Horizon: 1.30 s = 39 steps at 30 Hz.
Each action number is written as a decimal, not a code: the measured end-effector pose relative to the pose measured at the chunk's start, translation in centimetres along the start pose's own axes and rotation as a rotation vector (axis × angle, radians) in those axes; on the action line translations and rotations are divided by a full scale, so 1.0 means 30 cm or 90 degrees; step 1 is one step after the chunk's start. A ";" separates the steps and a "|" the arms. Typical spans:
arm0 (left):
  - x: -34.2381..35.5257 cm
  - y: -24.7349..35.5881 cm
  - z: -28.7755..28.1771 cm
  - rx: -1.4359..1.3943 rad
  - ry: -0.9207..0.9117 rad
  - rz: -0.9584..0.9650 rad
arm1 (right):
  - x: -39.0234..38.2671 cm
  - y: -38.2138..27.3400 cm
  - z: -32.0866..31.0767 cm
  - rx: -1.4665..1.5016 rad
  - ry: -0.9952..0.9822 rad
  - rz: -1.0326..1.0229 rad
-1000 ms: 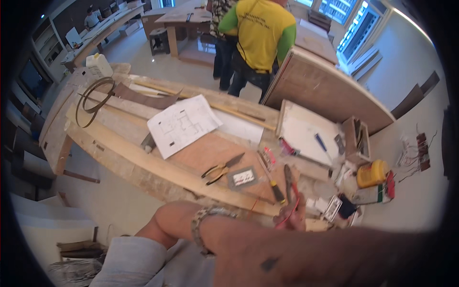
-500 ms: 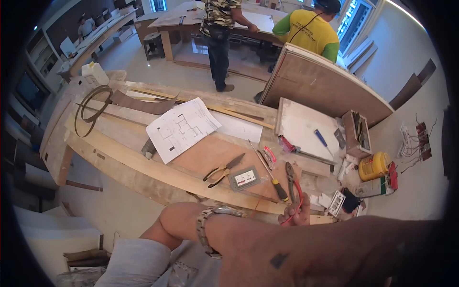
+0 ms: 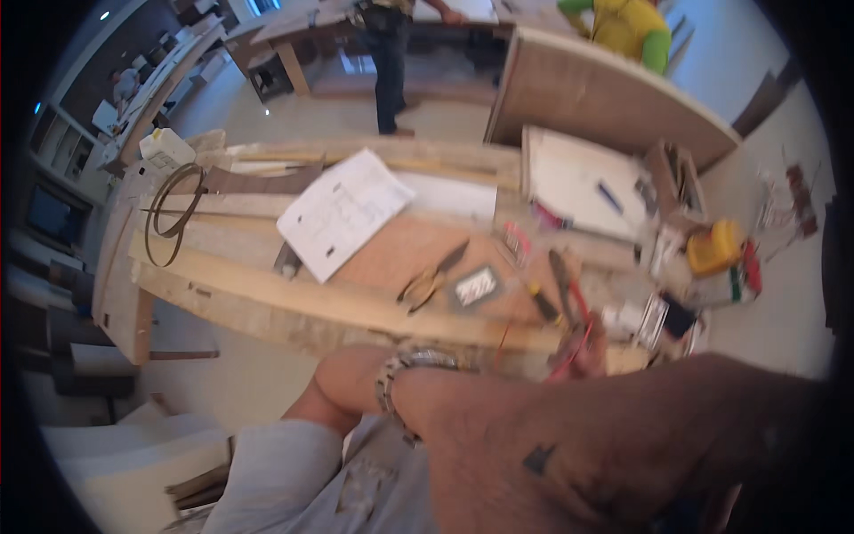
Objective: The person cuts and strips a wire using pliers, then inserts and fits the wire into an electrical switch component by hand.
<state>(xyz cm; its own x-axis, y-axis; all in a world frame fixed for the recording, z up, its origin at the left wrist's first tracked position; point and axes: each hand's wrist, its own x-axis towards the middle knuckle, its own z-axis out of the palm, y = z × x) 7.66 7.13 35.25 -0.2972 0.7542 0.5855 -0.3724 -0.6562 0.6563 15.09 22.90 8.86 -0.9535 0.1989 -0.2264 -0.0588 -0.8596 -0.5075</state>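
My left hand (image 3: 585, 347) shows beyond my crossing right forearm (image 3: 534, 414), fingers wrapped round the red handles of the dark steel pliers (image 3: 562, 278), at three o'clock from the grey-framed, white-faced rectangular plate (image 3: 476, 287). My right hand is hidden past the silver link wristwatch (image 3: 386, 392); its fingers I can't tell. The pliers are gripped; I judge the rest unfinished, the plate lying on the bench, the brown block with dangling wires (image 3: 802, 203) uncovered toward two o'clock. Half a second ago the yellow-shirted co-worker's (image 3: 623, 31) cap showed; now it's cut off. My grip looks unchanged.
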 end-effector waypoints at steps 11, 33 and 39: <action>-0.054 0.073 0.119 0.018 -0.004 -0.125 | -0.002 -0.002 0.130 -0.144 -0.026 -0.069; 0.059 0.131 0.005 0.619 -0.039 -0.048 | -0.074 -0.016 0.092 -0.106 0.042 -0.122; -0.171 0.386 -0.074 0.976 0.290 0.497 | -0.059 -0.007 0.078 -0.104 0.021 -0.127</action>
<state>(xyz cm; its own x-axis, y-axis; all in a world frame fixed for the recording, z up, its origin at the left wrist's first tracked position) 2.91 -4.27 38.78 -0.2822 0.0582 0.9576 0.9565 -0.0607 0.2855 16.11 21.64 11.31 -0.9178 0.3737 -0.1341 -0.1929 -0.7150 -0.6720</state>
